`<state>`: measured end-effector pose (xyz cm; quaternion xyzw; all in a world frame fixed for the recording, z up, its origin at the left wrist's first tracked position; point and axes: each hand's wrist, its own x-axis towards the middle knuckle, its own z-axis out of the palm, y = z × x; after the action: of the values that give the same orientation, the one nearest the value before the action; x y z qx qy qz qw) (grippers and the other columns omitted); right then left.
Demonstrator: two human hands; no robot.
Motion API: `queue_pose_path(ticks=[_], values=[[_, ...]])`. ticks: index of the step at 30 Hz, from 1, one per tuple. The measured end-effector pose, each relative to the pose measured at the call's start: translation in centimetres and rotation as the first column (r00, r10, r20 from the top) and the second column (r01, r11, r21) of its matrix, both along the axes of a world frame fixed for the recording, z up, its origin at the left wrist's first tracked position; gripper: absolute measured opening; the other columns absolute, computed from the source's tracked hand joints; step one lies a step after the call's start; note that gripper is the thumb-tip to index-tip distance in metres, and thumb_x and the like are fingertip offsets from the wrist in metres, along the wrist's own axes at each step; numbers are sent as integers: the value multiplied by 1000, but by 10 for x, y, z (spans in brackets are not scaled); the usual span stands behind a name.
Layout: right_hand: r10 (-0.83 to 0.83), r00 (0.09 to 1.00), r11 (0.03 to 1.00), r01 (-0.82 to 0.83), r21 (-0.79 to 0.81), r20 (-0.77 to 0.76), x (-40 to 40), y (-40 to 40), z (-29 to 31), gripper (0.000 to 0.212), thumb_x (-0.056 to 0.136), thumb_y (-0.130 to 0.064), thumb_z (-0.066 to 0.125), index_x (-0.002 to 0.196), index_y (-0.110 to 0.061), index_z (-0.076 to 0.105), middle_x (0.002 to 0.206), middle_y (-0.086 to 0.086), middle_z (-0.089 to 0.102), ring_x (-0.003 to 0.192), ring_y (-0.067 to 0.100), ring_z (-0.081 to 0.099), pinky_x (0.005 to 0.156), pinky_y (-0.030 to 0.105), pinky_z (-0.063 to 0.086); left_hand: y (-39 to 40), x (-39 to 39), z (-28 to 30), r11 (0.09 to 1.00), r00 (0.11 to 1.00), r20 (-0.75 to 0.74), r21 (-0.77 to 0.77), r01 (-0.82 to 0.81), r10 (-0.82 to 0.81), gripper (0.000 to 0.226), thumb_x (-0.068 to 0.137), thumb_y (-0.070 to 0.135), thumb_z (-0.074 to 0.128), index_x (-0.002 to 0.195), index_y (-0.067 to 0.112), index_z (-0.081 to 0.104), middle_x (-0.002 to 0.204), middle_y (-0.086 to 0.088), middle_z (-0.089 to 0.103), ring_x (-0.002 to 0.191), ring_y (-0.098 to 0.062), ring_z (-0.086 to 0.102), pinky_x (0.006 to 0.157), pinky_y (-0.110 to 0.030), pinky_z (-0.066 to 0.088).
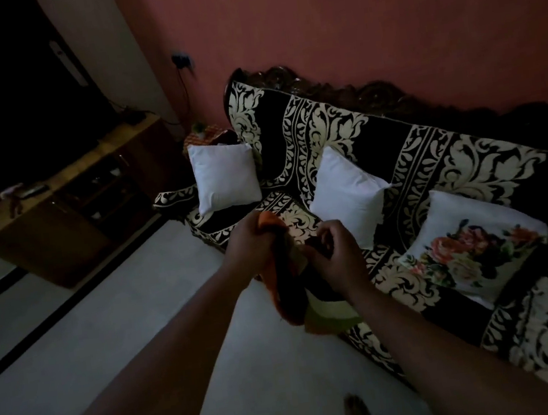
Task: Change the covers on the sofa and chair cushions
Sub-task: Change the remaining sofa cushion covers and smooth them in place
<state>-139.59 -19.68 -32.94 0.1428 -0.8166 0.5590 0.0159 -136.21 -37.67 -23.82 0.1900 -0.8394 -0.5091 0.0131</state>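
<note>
Both my hands hold a bundle of orange and dark cushion covers (287,295) in front of the sofa (467,163). My left hand (251,244) grips its upper edge, and my right hand (335,255) pinches the fabric beside it. Three cushions lean on the sofa, which is draped in a black and cream leaf pattern. The left white cushion (225,175) and the middle white cushion (347,195) are bare. On the right cushion (489,225) lies a floral cover (461,256).
A wooden cabinet (70,215) with small items on top stands at the left under a dark screen. A small side table with a plant (201,131) sits by the sofa's left end. Pale floor (142,327) stretches below my arms.
</note>
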Motion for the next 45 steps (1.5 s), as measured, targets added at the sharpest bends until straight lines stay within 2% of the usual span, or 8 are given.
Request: queue_pose_path(ticks=[5, 11, 15, 25, 30, 37, 41, 45], values=[[102, 993, 993, -105, 53, 58, -27, -16, -41, 48, 80, -71, 70, 96, -29, 51, 87, -11, 58, 77, 5, 58, 64, 28, 49, -10, -46, 2, 970, 994, 11, 220, -105, 106, 26, 96, 6, 57, 119, 15, 64, 105, -9, 71, 93, -24, 71, 57, -24, 55], [14, 997, 996, -8, 88, -71, -53, -46, -39, 51, 81, -72, 64, 95, -26, 48, 86, -22, 46, 76, -8, 48, 65, 9, 36, -27, -91, 0, 976, 991, -2, 172, -133, 136, 21, 91, 2, 56, 104, 13, 67, 87, -6, 72, 73, -17, 70, 50, -20, 50], [118, 986, 983, -98, 154, -122, -81, -71, -55, 41, 94, -62, 54, 99, -21, 60, 93, -8, 61, 86, 8, 58, 75, 30, 50, -54, -123, -10, 968, 993, 14, 219, -119, 119, 22, 87, 1, 54, 98, 14, 69, 88, -11, 74, 79, -27, 73, 63, -37, 61], [168, 870, 984, -176, -25, 463, -161, -130, -43, 18, 98, -39, 61, 102, -26, 73, 100, -7, 75, 98, 12, 70, 92, 43, 56, -156, -179, -34, 934, 997, 64, 358, 7, -32, 21, 88, -2, 55, 102, 8, 68, 97, -24, 72, 87, -37, 70, 75, -46, 57], [-107, 964, 994, 101, 37, 242, -188, -163, -30, 29, 102, -43, 52, 88, -21, 64, 82, -2, 68, 78, 12, 64, 75, 35, 52, -218, -191, -56, 972, 956, 203, -48, 228, -214, 35, 85, 23, 71, 118, 23, 60, 108, -5, 68, 97, -25, 67, 85, -47, 60], [52, 991, 989, -68, 128, 124, -219, -214, 12, 23, 104, -42, 51, 94, -25, 62, 87, -7, 68, 86, 8, 65, 78, 33, 51, -223, -213, -57, 664, 812, 320, -468, 583, -488, 95, 73, 63, 78, 151, 28, 35, 146, -4, 48, 133, -29, 46, 104, -48, 46], [182, 981, 974, -189, 121, 71, -233, -224, 33, 12, 99, -41, 60, 98, -30, 58, 88, -12, 65, 86, 5, 62, 76, 27, 49, -205, -243, -40, 664, 815, 142, -510, 547, -562, 28, 92, 29, 63, 116, 14, 65, 106, -10, 71, 100, -32, 67, 78, -37, 52], [124, 992, 969, -117, 220, -18, -253, -196, 31, 28, 88, -29, 73, 110, -34, 57, 102, -15, 66, 97, 3, 62, 83, 25, 51, -206, -273, -33, 816, 869, 0, -345, 464, -494, 8, 90, 18, 64, 95, 24, 63, 87, 5, 66, 83, -18, 66, 70, -33, 51]])
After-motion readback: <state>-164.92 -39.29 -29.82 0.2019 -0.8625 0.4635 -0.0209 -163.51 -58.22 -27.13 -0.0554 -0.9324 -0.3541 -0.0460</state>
